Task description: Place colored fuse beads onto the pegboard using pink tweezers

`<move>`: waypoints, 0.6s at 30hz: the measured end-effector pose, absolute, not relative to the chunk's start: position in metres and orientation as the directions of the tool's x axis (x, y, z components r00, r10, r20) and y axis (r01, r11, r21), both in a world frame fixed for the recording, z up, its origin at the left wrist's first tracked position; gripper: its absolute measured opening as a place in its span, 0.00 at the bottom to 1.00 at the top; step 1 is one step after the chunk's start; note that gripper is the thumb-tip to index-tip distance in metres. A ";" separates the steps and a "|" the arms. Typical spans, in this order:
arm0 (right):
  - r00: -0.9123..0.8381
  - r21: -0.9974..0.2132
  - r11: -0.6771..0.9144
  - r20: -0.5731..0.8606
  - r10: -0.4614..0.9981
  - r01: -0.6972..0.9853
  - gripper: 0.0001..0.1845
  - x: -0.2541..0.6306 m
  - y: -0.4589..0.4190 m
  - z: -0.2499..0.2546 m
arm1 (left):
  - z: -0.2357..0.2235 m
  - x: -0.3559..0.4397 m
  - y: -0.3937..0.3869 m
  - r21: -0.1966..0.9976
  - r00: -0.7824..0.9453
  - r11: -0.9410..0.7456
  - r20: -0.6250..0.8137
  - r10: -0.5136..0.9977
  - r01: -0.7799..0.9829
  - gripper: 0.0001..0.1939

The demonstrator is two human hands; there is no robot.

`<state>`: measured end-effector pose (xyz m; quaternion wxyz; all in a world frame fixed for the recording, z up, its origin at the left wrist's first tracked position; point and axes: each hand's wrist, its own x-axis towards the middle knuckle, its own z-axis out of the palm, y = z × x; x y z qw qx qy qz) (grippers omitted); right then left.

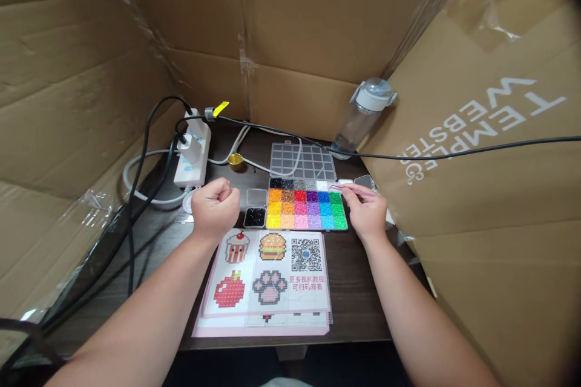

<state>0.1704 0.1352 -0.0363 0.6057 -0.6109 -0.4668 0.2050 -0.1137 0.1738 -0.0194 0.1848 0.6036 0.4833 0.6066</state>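
Observation:
My left hand [215, 208] is closed in a fist at the left of the table, and nothing sticks out of it. Close beside it is a small clear box of black beads [255, 217] with its lid raised. My right hand [367, 211] grips a pair of pink tweezers [358, 191], whose tips point left over the upper right of the bead case. That bead case [307, 204] lies open, its compartments filled with beads sorted by colour. Nearer to me is a pattern sheet [272, 275] with a cupcake, a burger, a red fruit and a paw, on top of other sheets.
A white power strip [193, 157] with plugs and cables stands at left. A small gold cup [235, 161] sits behind my left hand. A clear water bottle [361, 118] stands at the back right. A black cable [431, 157] crosses above the table. Cardboard walls [295, 24] surround it.

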 end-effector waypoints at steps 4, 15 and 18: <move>0.403 -0.903 0.203 0.358 0.842 0.378 0.08 0.166 0.144 -0.024 | -0.018 -0.115 0.173 0.804 -0.193 -0.460 0.554 0.810 0.376 0.20; 0.310 -0.829 0.178 0.385 0.869 0.531 0.08 0.158 0.159 -0.036 | -0.018 -0.112 0.173 0.815 -0.184 -0.460 0.542 0.820 0.351 0.20; 0.308 -0.834 0.168 0.370 0.876 0.526 0.08 0.158 0.160 -0.035 | -0.020 -0.111 0.173 0.816 -0.173 -0.448 0.532 0.829 0.364 0.20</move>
